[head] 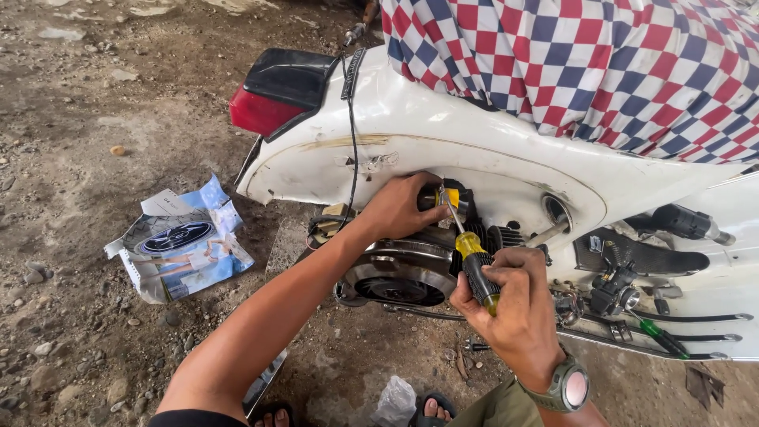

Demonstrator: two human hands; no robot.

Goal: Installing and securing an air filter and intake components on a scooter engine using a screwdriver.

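Closest to the lens, the right hand (512, 304), a grey watch (568, 387) on its wrist, has its fingers curled tightly around the yellow-and-black handle of a screwdriver (473, 259). Its shaft slants up and left, the tip at a small yellow part (451, 196) inside the open engine bay of a white scooter (443, 134). The left hand (399, 207) reaches into the same opening, fingers wrapped around a dark piece just beside the yellow part. A checkered cloth (601, 63) covers the seat. A green-handled screwdriver (662, 338) lies on the detached white panel at right. A crumpled blue package (183, 241) lies on the dirt floor (71, 119).
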